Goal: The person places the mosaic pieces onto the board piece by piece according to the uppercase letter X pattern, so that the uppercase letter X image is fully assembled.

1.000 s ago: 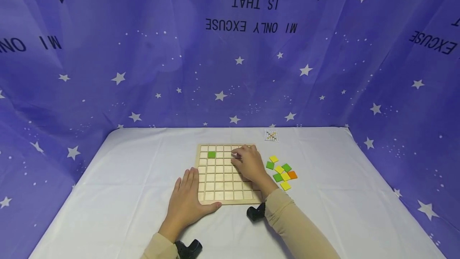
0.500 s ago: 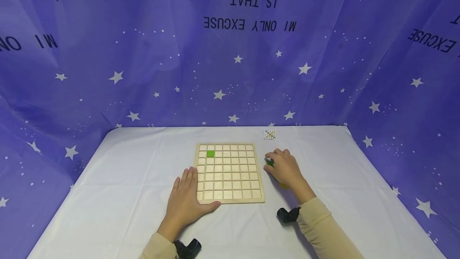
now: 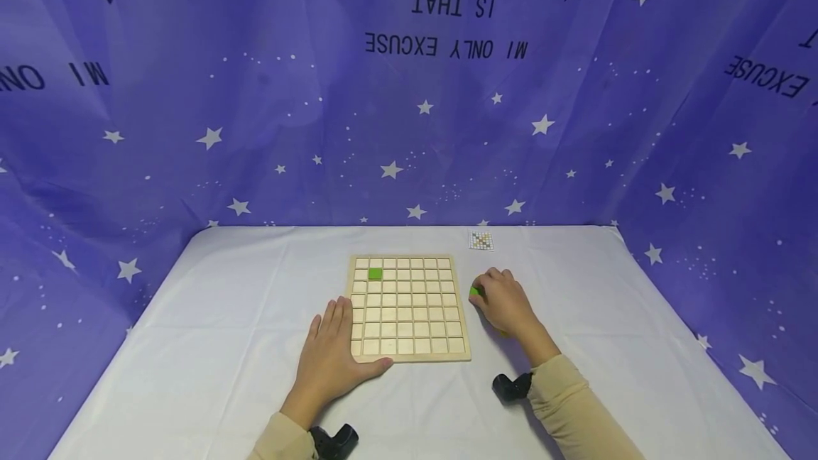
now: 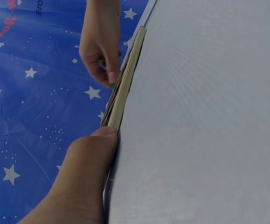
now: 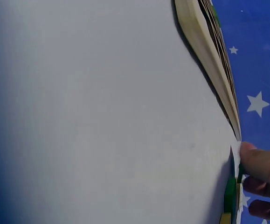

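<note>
A wooden grid board (image 3: 409, 307) lies on the white table, with one green tile (image 3: 375, 273) set in a cell near its far left corner. My left hand (image 3: 334, 350) lies flat on the table, its thumb (image 4: 93, 148) against the board's edge (image 4: 124, 88). Right of the board, my right hand (image 3: 503, 302) curls over the pile of loose tiles and hides most of them. Its fingertips pinch a green tile (image 3: 473, 291). In the right wrist view the thumb (image 5: 260, 159) sits just above that green tile (image 5: 230, 195), with a yellow tile (image 5: 225, 218) below it.
A small pattern card (image 3: 481, 240) lies beyond the board at the far right. Black wrist cameras (image 3: 511, 386) sit at both sleeves. A purple star-printed cloth (image 3: 409, 91) walls in the table at the back and sides.
My right hand left the board's far cells and moved right onto the loose tiles, where it now pinches a green one. The left hand has stayed put.
</note>
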A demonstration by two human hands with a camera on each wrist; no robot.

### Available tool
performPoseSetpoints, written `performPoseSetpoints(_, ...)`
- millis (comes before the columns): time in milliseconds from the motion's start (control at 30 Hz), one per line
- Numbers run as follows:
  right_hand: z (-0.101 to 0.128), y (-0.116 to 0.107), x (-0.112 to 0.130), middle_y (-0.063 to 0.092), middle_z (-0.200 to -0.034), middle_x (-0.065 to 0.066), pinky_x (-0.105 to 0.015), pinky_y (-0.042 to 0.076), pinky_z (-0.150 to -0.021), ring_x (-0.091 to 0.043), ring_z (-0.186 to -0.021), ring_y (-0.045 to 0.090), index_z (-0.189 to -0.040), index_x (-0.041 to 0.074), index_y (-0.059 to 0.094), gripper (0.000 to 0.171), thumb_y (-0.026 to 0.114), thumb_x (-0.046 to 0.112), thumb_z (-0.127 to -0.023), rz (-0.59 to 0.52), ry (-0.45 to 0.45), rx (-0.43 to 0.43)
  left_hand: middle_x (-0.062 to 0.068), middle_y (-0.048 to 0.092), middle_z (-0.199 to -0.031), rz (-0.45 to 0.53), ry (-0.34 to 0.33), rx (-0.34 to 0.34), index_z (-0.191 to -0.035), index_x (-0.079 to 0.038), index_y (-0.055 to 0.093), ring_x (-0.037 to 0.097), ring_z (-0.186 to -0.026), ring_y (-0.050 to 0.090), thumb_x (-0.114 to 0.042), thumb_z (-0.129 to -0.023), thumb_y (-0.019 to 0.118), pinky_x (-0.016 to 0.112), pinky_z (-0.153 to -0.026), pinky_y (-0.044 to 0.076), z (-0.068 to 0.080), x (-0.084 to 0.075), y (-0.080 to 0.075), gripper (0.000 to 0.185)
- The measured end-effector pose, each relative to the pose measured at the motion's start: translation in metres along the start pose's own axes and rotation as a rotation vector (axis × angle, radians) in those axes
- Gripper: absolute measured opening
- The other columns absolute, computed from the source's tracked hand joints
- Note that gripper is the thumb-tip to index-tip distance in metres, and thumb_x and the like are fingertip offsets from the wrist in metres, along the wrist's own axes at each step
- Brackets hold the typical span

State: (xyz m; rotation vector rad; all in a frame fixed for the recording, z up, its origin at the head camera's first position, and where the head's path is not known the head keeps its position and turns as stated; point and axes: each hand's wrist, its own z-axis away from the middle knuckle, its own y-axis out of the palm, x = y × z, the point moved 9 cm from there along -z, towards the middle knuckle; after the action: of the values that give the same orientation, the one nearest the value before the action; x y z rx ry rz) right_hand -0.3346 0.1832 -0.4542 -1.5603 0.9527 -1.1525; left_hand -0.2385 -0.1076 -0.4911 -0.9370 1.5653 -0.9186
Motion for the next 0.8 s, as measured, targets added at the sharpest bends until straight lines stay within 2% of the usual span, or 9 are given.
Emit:
performPoseSetpoints(200, -0.008, 0.007, 0.025, 0.065, -0.104, 0.001, -0.039, 0.048, -0.082, -0.021, -0.097, 0.054, -0.111, 0.014, 0.067, 0.025, 0.066, 0.033, -0.096, -0.053, -0.046, 0.001, 0.021, 0.024, -0.163, 0.015, 0.006, -0.021, -0.155, 0.004, 0.022, 0.038, -0.152, 0.021, -0.087, -0.063, 0.063, 0.055, -0.123, 0.018, 0.0, -0.002, -0.003, 0.136)
performPoseSetpoints(433, -0.015, 0.015, 0.077, 0.066, -0.106, 0.003, -0.038, 0.049, -0.086, -0.019, -0.1, 0.055, -0.113, 0.016, 0.068, 0.026, 0.067, 0.035, -0.095, -0.116, -0.13, 0.006, 0.019, 0.022, -0.164, 0.005, 0.007, -0.009, -0.157, 0.003, 0.018, 0.035, -0.154, 0.018, -0.089, -0.064, 0.06, 0.055, -0.124, 0.017, 0.0, -0.001, -0.001, 0.137)
performPoseSetpoints(633, -0.023, 0.025, 0.12, 0.068, -0.107, 0.004, -0.036, 0.05, -0.085, -0.015, -0.097, 0.057, -0.113, 0.017, 0.07, 0.028, 0.066, 0.038, -0.095, -0.107, -0.238, 0.011, 0.02, 0.022, -0.163, -0.002, 0.01, -0.013, -0.156, 0.003, 0.018, 0.036, -0.153, 0.019, -0.09, -0.065, 0.059, 0.055, -0.124, 0.018, 0.0, -0.001, -0.002, 0.136)
performPoseSetpoints(800, -0.031, 0.031, 0.143, 0.068, -0.109, 0.004, -0.035, 0.052, -0.083, -0.015, -0.094, 0.057, -0.113, 0.018, 0.07, 0.028, 0.065, 0.039, -0.095, -0.068, -0.298, -0.011, 0.02, 0.023, -0.163, -0.007, 0.009, -0.009, -0.156, 0.003, 0.018, 0.035, -0.153, 0.019, -0.088, -0.066, 0.06, 0.055, -0.124, 0.018, 0.0, -0.002, -0.003, 0.135)
